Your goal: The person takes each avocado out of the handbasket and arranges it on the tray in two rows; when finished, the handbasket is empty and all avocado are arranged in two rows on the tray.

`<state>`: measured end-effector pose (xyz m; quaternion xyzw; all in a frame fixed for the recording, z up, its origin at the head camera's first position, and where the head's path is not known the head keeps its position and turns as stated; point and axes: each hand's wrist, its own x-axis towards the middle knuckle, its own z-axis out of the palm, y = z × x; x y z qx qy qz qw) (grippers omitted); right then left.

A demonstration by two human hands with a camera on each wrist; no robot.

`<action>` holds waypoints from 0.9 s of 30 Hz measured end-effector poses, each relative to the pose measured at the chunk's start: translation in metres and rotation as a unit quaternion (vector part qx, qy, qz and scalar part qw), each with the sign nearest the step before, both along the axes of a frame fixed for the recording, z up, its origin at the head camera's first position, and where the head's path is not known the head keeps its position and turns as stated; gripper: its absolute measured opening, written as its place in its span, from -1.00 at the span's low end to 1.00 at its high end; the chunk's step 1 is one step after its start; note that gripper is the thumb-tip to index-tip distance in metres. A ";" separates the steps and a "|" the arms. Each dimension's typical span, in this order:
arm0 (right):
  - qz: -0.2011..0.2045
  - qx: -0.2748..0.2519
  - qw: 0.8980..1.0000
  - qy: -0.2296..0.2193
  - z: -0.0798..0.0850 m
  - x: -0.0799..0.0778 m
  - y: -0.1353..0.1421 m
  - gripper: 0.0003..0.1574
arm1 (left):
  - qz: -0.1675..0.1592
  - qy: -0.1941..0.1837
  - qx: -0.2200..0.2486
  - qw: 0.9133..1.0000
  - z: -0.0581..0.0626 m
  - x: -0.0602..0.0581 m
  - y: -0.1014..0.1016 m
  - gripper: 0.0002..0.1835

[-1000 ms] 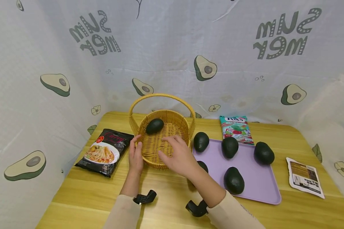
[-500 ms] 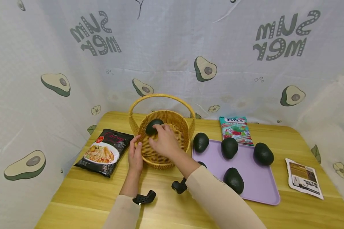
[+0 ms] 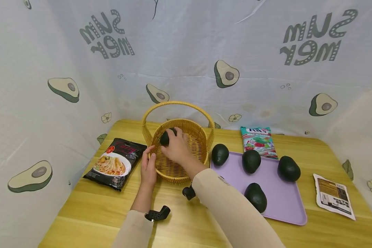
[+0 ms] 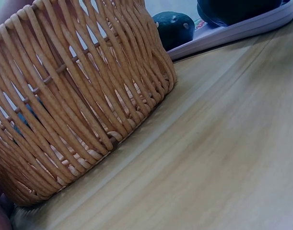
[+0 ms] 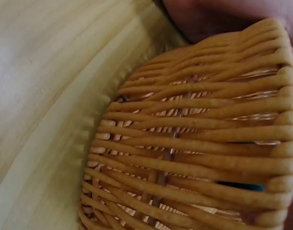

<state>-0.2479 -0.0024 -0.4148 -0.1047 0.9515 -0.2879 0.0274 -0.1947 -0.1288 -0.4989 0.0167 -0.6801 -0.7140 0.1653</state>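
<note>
A yellow wicker basket [image 3: 173,179] with a tall arched handle stands on the wooden table. My left hand [image 3: 148,170] holds its left side at the rim. Inside the basket, toward the back left, lies a dark green avocado [image 3: 164,139]. My right hand [image 3: 179,148] reaches over the basket's front rim, its fingers curled on the avocado and covering part of it. Both wrist views are mostly filled by the woven basket wall [image 4: 79,96]. Through its gaps in the right wrist view, a dark green patch shows.
Right of the basket is a lilac tray [image 3: 282,196] with several avocados [image 3: 255,197] on or against it. A candy bag [image 3: 259,141] lies behind the tray, and a white-edged packet [image 3: 334,196] to its right. A black noodle packet [image 3: 116,163] lies left of the basket.
My right hand has moved left and farther into the basket, from above its front right part onto the avocado, and has taken hold of it. My left hand stays at the rim.
</note>
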 end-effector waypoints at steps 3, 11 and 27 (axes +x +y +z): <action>-0.001 0.002 1.000 -0.005 -0.005 -0.005 0.001 -0.03 | -0.001 0.001 -0.002 1.000 0.000 0.000 0.000 -0.58; -0.009 -0.017 1.000 -0.007 -0.021 -0.008 0.008 0.06 | 0.002 0.002 0.002 1.000 -0.001 0.000 0.000 -0.59; -0.016 -0.020 1.000 0.004 -0.039 -0.012 0.007 0.12 | 0.003 0.003 -0.005 1.000 0.000 0.000 0.000 -0.59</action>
